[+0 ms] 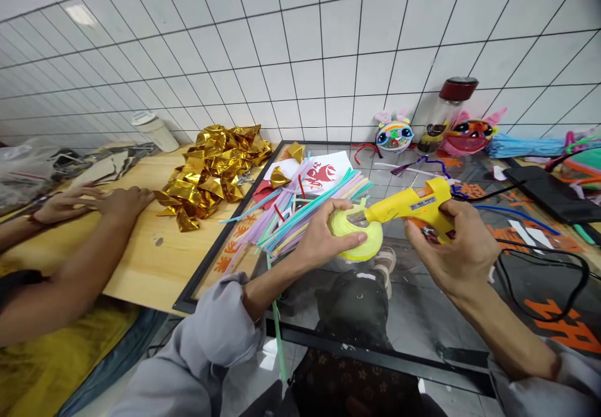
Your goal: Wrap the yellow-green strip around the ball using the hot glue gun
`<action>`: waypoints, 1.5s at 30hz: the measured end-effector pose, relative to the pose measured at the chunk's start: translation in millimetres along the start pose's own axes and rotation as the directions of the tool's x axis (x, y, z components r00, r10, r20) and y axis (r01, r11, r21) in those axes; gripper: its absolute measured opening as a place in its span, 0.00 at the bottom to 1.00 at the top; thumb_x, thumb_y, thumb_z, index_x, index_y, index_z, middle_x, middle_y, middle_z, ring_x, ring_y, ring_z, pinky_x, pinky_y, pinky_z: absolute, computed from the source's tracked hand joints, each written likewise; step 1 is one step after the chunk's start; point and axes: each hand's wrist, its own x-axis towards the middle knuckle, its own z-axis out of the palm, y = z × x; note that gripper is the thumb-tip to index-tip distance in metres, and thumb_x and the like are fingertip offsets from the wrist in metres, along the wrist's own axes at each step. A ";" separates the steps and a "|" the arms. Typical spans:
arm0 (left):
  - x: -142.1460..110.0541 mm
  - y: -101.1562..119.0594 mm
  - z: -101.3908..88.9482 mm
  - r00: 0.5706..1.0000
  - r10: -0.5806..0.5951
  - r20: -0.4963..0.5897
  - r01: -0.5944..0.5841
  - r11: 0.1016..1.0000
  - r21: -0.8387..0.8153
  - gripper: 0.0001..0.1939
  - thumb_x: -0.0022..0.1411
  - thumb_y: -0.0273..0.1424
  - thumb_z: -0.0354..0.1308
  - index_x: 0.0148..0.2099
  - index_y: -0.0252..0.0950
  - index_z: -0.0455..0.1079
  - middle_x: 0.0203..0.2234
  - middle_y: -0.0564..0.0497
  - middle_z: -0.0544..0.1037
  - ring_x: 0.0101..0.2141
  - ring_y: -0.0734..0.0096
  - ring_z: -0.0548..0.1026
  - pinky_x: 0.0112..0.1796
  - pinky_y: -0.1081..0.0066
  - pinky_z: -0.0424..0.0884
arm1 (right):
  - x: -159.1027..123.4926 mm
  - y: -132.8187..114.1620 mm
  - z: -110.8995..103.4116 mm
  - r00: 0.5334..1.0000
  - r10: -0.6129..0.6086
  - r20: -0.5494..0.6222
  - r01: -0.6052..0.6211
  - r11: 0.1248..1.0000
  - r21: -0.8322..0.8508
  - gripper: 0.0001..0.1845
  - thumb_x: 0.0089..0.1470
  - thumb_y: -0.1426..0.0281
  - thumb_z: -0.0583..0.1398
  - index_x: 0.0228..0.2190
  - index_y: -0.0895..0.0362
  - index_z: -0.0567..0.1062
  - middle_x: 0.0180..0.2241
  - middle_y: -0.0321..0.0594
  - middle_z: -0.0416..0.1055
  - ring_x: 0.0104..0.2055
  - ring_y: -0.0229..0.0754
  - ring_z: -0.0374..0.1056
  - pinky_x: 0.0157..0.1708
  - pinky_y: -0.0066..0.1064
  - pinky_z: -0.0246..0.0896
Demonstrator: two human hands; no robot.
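Above the glass surface [422, 304], the left hand [322, 235] grips a round yellow piece [367, 241], the right hand [464, 251] a glue gun [422, 203]; gluing seems underway, calling next for steady aim.

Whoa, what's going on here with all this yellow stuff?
Someone's left hand holds a round yellow piece, and their right hand grips a yellow glue gun. Its nozzle points at the piece; whether they touch is hard to tell. Fuzzy colored sticks lie in a pile near the left hand. To the left, another person's hands are near shiny gold pieces.
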 end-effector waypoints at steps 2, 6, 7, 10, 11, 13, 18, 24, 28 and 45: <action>-0.5 1.1 0.5 1.000 0.021 0.009 -0.021 1.000 0.006 0.30 0.49 0.38 0.73 0.51 0.37 0.67 0.53 0.43 0.77 0.54 0.57 0.77 0.54 0.60 0.73 | 0.1 -0.1 1.0 1.000 0.004 0.014 -0.004 1.000 -0.013 0.12 0.56 0.60 0.63 0.39 0.50 0.69 0.36 0.47 0.76 0.38 0.53 0.75 0.35 0.41 0.66; -0.2 2.5 1.2 0.999 0.030 0.013 -0.030 0.999 0.016 0.30 0.49 0.38 0.73 0.51 0.36 0.67 0.53 0.43 0.77 0.54 0.56 0.77 0.55 0.60 0.73 | 0.5 -1.5 3.3 0.999 -0.017 0.033 0.019 0.999 -0.049 0.12 0.57 0.59 0.62 0.38 0.51 0.69 0.35 0.47 0.77 0.37 0.52 0.75 0.35 0.40 0.66; 0.0 2.6 1.4 1.000 0.028 0.015 -0.028 0.999 0.017 0.30 0.49 0.39 0.73 0.51 0.36 0.67 0.53 0.43 0.77 0.53 0.56 0.77 0.54 0.60 0.73 | 0.6 -1.8 4.0 0.999 -0.020 0.032 0.022 0.998 -0.055 0.12 0.58 0.59 0.62 0.39 0.51 0.68 0.35 0.48 0.77 0.38 0.52 0.75 0.35 0.40 0.66; 0.5 1.9 1.6 1.000 0.027 0.014 -0.027 1.000 0.016 0.31 0.48 0.39 0.73 0.52 0.36 0.68 0.53 0.43 0.77 0.53 0.56 0.77 0.54 0.60 0.73 | 0.9 -1.9 5.6 1.000 -0.002 0.031 0.004 0.998 -0.068 0.12 0.58 0.57 0.62 0.38 0.51 0.69 0.35 0.47 0.77 0.37 0.52 0.75 0.34 0.40 0.65; 0.6 1.5 1.6 1.000 0.026 0.007 -0.026 1.000 0.017 0.31 0.48 0.39 0.73 0.52 0.36 0.68 0.54 0.43 0.77 0.54 0.55 0.76 0.55 0.60 0.72 | 1.1 -1.6 5.9 0.999 0.010 0.032 -0.008 0.998 -0.067 0.12 0.58 0.57 0.62 0.38 0.51 0.69 0.35 0.47 0.77 0.37 0.52 0.74 0.34 0.40 0.65; 0.7 0.6 1.7 1.000 0.018 0.000 -0.018 1.000 0.018 0.31 0.48 0.39 0.74 0.52 0.36 0.69 0.54 0.43 0.77 0.54 0.55 0.76 0.55 0.59 0.72 | 1.3 -0.8 5.9 0.999 0.029 0.040 -0.027 0.998 -0.053 0.13 0.58 0.57 0.62 0.38 0.51 0.69 0.35 0.47 0.76 0.37 0.52 0.74 0.35 0.40 0.64; 1.4 0.7 2.1 1.000 -0.006 0.008 0.006 1.000 -0.005 0.32 0.46 0.39 0.74 0.52 0.35 0.69 0.53 0.42 0.77 0.51 0.56 0.77 0.51 0.61 0.74 | 0.9 1.3 6.2 0.999 0.005 0.040 -0.003 0.999 -0.043 0.12 0.59 0.58 0.63 0.39 0.52 0.70 0.35 0.47 0.75 0.38 0.52 0.73 0.35 0.40 0.63; 1.6 2.6 1.4 0.998 -0.057 0.015 0.058 0.998 -0.038 0.33 0.46 0.39 0.74 0.52 0.35 0.69 0.53 0.43 0.76 0.49 0.59 0.76 0.49 0.64 0.73 | -0.6 9.3 14.9 0.958 -0.257 -0.125 0.236 0.958 -0.161 0.14 0.59 0.62 0.65 0.42 0.54 0.69 0.33 0.42 0.75 0.33 0.46 0.73 0.28 0.34 0.60; 1.2 1.8 0.6 0.997 -0.072 0.024 0.073 0.996 -0.047 0.33 0.46 0.39 0.75 0.53 0.35 0.69 0.52 0.44 0.76 0.46 0.62 0.76 0.45 0.67 0.72 | 0.3 12.0 17.5 0.941 -0.299 -0.156 0.268 0.944 -0.190 0.14 0.59 0.63 0.65 0.42 0.54 0.69 0.32 0.40 0.75 0.31 0.44 0.73 0.26 0.33 0.59; 3.4 1.3 -0.1 0.995 -0.083 0.060 0.088 0.993 -0.081 0.33 0.44 0.37 0.74 0.52 0.35 0.70 0.52 0.44 0.76 0.43 0.65 0.76 0.43 0.70 0.71 | 5.9 14.0 7.4 0.942 -0.326 -0.082 0.318 0.943 -0.094 0.13 0.59 0.66 0.66 0.43 0.53 0.69 0.33 0.39 0.75 0.32 0.44 0.74 0.27 0.33 0.63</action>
